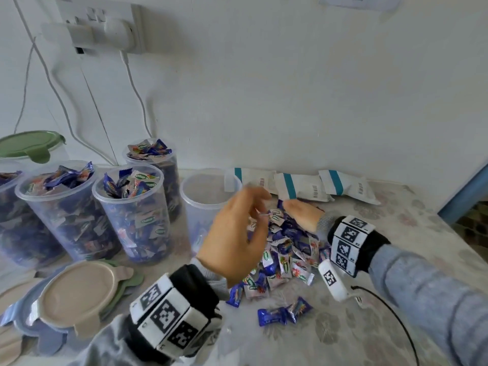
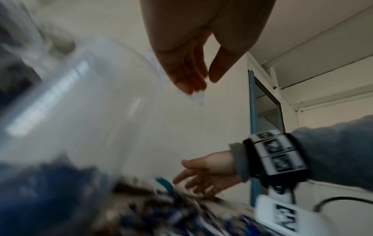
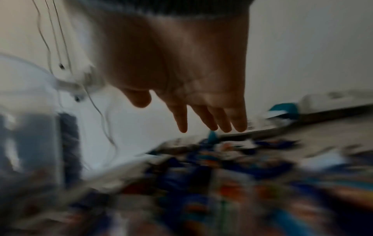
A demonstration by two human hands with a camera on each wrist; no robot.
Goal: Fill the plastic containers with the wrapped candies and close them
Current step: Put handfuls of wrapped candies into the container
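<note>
A pile of blue and white wrapped candies point(image 1: 287, 249) lies on the table in the head view. Left of it stands a clear plastic container point(image 1: 208, 196), its top open and a few candies showing at its bottom. My left hand point(image 1: 260, 204) hovers raised between this container and the pile. In the left wrist view the left hand point(image 2: 203, 83) has straight fingers, the thumb apart, and nothing plainly held. My right hand point(image 1: 298, 212) reaches low over the far side of the pile. Its fingers point(image 3: 201, 121) are straight and spread, just above the blurred candies point(image 3: 222, 175).
Three filled open containers point(image 1: 134, 212) point(image 1: 63, 207) point(image 1: 155, 165) stand at the left. A green lid point(image 1: 26, 146) sits at the far left back. Loose lids point(image 1: 79, 294) are stacked at the front left. White packets point(image 1: 298, 186) lie by the wall. Stray candies point(image 1: 282, 313) and a black cable point(image 1: 396, 313) lie in front.
</note>
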